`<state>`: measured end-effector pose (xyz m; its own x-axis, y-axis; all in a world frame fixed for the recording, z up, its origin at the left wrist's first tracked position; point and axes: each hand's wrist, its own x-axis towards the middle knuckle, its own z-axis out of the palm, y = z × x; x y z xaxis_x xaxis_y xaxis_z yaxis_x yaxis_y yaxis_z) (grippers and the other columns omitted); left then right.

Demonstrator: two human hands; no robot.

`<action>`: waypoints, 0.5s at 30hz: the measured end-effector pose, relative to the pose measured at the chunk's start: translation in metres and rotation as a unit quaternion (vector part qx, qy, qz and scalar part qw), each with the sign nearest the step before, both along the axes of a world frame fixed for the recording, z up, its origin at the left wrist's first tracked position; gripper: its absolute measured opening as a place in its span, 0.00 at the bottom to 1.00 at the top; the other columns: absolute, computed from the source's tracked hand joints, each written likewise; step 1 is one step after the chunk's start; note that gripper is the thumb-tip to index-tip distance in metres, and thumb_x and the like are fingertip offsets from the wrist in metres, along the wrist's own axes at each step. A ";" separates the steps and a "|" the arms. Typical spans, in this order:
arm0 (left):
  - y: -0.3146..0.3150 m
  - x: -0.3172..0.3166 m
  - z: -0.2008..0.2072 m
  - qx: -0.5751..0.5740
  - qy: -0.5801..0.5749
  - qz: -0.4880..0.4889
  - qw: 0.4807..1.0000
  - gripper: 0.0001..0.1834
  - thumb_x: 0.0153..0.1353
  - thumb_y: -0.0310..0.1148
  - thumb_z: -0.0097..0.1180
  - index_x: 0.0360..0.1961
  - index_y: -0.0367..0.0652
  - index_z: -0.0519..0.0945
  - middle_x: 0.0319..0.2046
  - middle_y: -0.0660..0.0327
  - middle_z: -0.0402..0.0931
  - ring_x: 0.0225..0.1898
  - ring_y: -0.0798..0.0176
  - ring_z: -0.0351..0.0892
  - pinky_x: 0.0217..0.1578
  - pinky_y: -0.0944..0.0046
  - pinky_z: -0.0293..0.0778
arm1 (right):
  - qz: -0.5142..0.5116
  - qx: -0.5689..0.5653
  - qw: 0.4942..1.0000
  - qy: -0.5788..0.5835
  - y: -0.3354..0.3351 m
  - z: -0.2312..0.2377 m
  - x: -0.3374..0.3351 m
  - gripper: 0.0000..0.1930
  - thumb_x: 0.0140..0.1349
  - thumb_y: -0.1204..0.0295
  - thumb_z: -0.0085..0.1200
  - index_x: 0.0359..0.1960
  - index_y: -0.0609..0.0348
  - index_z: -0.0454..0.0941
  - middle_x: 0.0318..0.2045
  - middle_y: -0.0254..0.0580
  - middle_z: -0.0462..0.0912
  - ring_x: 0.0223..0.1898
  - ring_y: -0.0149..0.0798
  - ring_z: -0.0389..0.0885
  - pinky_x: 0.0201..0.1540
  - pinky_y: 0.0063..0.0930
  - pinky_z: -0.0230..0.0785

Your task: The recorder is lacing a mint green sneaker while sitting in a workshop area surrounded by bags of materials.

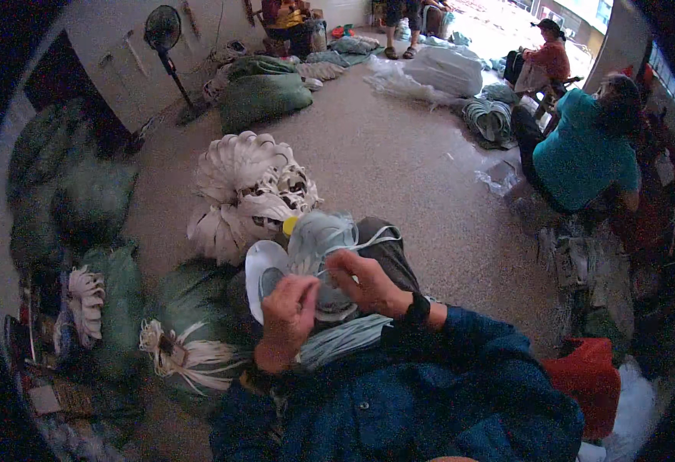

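On my lap rests a pale grey-green stack of curved fabric pieces (318, 235), with a pale narrow strip (380, 237) looping out on its right. My left hand (287, 312) is closed in a pinch over its near left side. Close by on the right, my right hand (368, 283) has its fingers bent together against the stack. What either hand pinches is too small or hidden to make out. A white oval piece (256, 269) stands beside my left hand. Beneath my wrists lies a bundle of thin pale green strips (341, 343).
Cream crescent-shaped pieces (245, 165) are heaped on the floor ahead. Tied cream strips (180, 354) lie at my left, and a red container (588, 385) is at my right. A person in teal (584, 158) sits to the right; green sacks (264, 92) lie farther off.
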<state>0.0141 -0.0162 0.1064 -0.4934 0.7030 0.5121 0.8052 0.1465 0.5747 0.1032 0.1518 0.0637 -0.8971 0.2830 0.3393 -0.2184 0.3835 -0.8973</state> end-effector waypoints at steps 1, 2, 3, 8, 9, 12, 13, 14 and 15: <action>-0.003 0.001 0.010 -0.001 -0.027 0.007 1.000 0.07 0.56 0.22 0.59 0.36 0.40 0.78 0.30 0.53 0.78 0.31 0.52 0.80 0.32 0.60 0.74 | -0.011 0.012 1.000 -0.015 0.002 -0.001 0.004 0.07 0.66 0.76 0.50 0.43 0.60 0.69 0.30 0.49 0.78 0.31 0.37 0.78 0.36 0.32 0.71; -0.005 0.001 0.015 -0.003 -0.054 0.014 0.998 0.06 0.56 0.22 0.60 0.36 0.40 0.78 0.30 0.54 0.77 0.32 0.51 0.80 0.32 0.60 0.74 | -0.022 0.026 0.999 -0.005 0.004 -0.003 0.005 0.06 0.65 0.76 0.50 0.43 0.60 0.69 0.30 0.49 0.78 0.31 0.39 0.78 0.35 0.32 0.71; -0.008 0.001 0.018 0.012 -0.061 0.015 0.998 0.06 0.56 0.22 0.60 0.35 0.39 0.79 0.30 0.54 0.78 0.31 0.53 0.80 0.32 0.61 0.74 | -0.031 0.040 0.999 0.006 0.006 -0.001 0.005 0.06 0.65 0.77 0.50 0.42 0.59 0.69 0.29 0.49 0.77 0.30 0.41 0.78 0.35 0.32 0.70; -0.012 0.007 0.010 0.022 -0.071 -0.002 0.997 0.05 0.56 0.23 0.60 0.35 0.39 0.80 0.28 0.54 0.78 0.29 0.59 0.79 0.31 0.65 0.73 | 0.046 -0.064 0.997 -0.022 -0.014 0.017 0.008 0.05 0.66 0.75 0.51 0.41 0.62 0.72 0.27 0.47 0.77 0.29 0.39 0.78 0.34 0.32 0.71; -0.011 0.009 0.010 0.015 -0.086 0.010 0.996 0.05 0.56 0.23 0.60 0.35 0.39 0.80 0.28 0.55 0.78 0.29 0.60 0.79 0.31 0.65 0.73 | 0.041 -0.028 0.999 0.020 -0.019 0.018 0.006 0.05 0.66 0.75 0.51 0.41 0.61 0.72 0.27 0.47 0.77 0.29 0.41 0.78 0.33 0.32 0.71; -0.010 0.012 0.013 -0.005 -0.110 0.026 0.994 0.04 0.58 0.23 0.59 0.35 0.39 0.80 0.29 0.55 0.79 0.28 0.61 0.79 0.31 0.65 0.73 | 0.021 0.044 0.997 0.055 -0.017 0.019 0.007 0.04 0.65 0.76 0.51 0.40 0.61 0.72 0.27 0.49 0.76 0.29 0.45 0.79 0.32 0.33 0.71; -0.011 0.010 0.016 -0.010 -0.105 0.020 0.994 0.03 0.59 0.23 0.58 0.35 0.38 0.79 0.29 0.55 0.79 0.28 0.61 0.79 0.30 0.65 0.73 | 0.014 0.063 0.997 0.051 -0.015 0.019 0.009 0.04 0.65 0.76 0.50 0.40 0.61 0.71 0.27 0.50 0.76 0.30 0.46 0.79 0.32 0.34 0.71; -0.012 0.009 0.017 -0.016 -0.101 0.014 0.995 0.02 0.60 0.23 0.57 0.35 0.38 0.79 0.29 0.56 0.80 0.27 0.61 0.79 0.30 0.64 0.73 | 0.012 0.068 0.997 0.031 -0.014 0.019 0.012 0.04 0.65 0.76 0.50 0.39 0.61 0.71 0.27 0.50 0.76 0.30 0.47 0.79 0.32 0.34 0.71; -0.013 0.008 0.018 -0.031 -0.126 0.001 0.991 0.04 0.62 0.24 0.55 0.37 0.38 0.78 0.29 0.55 0.80 0.28 0.60 0.79 0.30 0.64 0.73 | 0.010 0.076 0.997 0.013 -0.013 0.019 0.014 0.04 0.65 0.76 0.50 0.39 0.61 0.71 0.27 0.50 0.76 0.30 0.48 0.79 0.32 0.34 0.71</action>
